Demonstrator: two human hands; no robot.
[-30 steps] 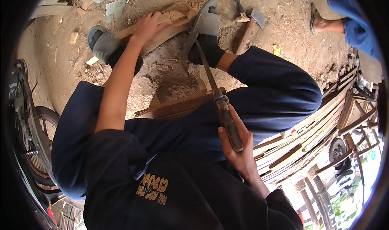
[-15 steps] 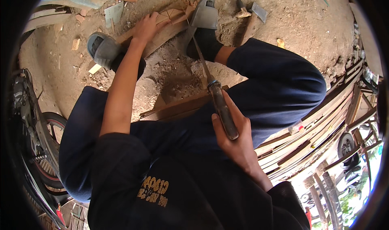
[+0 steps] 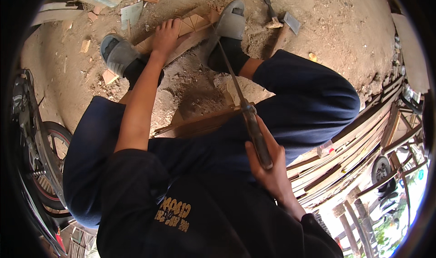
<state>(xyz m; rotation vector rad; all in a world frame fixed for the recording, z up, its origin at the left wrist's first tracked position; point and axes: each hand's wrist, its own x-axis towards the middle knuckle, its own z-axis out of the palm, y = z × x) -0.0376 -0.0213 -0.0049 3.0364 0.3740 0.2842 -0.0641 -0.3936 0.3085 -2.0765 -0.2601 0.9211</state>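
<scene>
My right hand [image 3: 271, 167] is closed round the dark handle of a saw [image 3: 258, 142]. Its long thin blade shows nearly edge-on and slants away to the wooden board [image 3: 193, 24] by my right foot. Triangular lines mark the board's upper face. My left hand [image 3: 166, 37] grips the board near its middle, fingers over the top and thumb along the near side. A grey sandal is on each foot: the right sandal [image 3: 230, 25] rests on the board's right end, the left sandal [image 3: 120, 53] is at its left end. Whether the blade's tip touches the wood is too fine to tell.
A hatchet-like tool [image 3: 290, 24] and a chisel-like tool [image 3: 269, 6] lie on the dirt beyond my right foot. Another plank [image 3: 195, 127] lies close before me. A motorbike wheel [image 3: 52, 162] stands at left; stacked timber [image 3: 345, 153] fills the right.
My right hand has drawn the saw back toward me and slightly right. The left hand stays on the board. The whole view has shifted a little.
</scene>
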